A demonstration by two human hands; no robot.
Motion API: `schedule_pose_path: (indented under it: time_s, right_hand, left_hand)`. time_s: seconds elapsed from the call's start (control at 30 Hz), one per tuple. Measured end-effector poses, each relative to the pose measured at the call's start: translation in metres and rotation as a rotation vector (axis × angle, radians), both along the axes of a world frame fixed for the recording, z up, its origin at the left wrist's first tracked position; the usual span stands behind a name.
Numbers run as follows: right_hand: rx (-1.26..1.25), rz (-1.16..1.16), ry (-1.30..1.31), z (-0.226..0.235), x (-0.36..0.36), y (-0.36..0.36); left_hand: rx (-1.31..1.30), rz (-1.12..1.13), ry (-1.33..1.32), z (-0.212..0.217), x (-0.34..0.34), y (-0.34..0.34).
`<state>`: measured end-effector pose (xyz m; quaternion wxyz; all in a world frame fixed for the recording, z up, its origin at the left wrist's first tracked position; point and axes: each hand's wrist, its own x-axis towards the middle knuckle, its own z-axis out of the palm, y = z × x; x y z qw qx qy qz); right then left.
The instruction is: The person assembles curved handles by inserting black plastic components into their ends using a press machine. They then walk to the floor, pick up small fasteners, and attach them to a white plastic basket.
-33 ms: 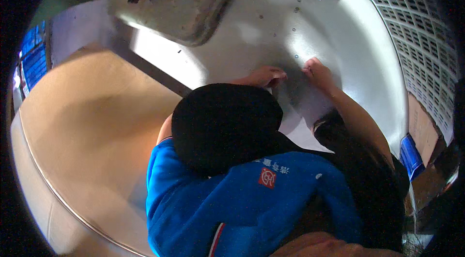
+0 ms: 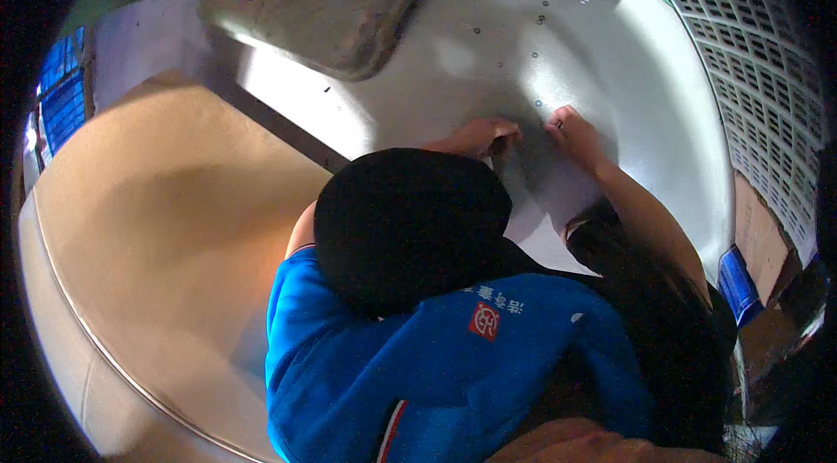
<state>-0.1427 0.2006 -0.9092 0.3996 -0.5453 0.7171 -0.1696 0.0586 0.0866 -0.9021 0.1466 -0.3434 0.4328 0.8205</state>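
Both my hands rest against a white curved panel (image 2: 523, 53) dotted with small holes. My left hand (image 2: 482, 135) has its fingers curled and bunched at the panel; whether anything small is pinched in them is too small to tell. My right hand (image 2: 571, 133) is a hand's width to the right, fingers closed, fingertips pressed on the panel beside a small hole (image 2: 538, 103). My bare right forearm (image 2: 649, 219) runs down to the right. A black rounded shape (image 2: 410, 228) hides my left forearm, and below it is my blue shirt (image 2: 453, 367).
A tan curved surface with a metal rim (image 2: 148, 236) fills the left. A dirty grey recessed plate (image 2: 340, 10) sits above the panel. White plastic lattice crates (image 2: 750, 71) stand at the right, with cardboard (image 2: 758, 236) and a blue item (image 2: 737, 284) below them. Dark hair (image 2: 654, 306) hangs by my right arm.
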Motion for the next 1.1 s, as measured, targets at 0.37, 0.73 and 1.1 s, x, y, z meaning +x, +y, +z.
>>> schedule_pose_path:
  time_s: [0.37, 0.73, 1.1]
  right_hand:
    - [-0.216, -0.129, 0.027, 0.005, 0.018, -0.102]
    - [-0.109, -0.475, 0.063, -0.025, -0.006, -0.092]
    - [-0.086, -0.224, 0.128, -0.011, -0.008, -0.102]
  left_hand:
    - [0.065, 0.358, -0.097, -0.007, -0.004, -0.024]
    - [-1.303, 0.125, -0.274, -0.036, -0.009, -0.101]
    - [-1.131, 0.067, -0.33, -0.043, -0.023, -0.115]
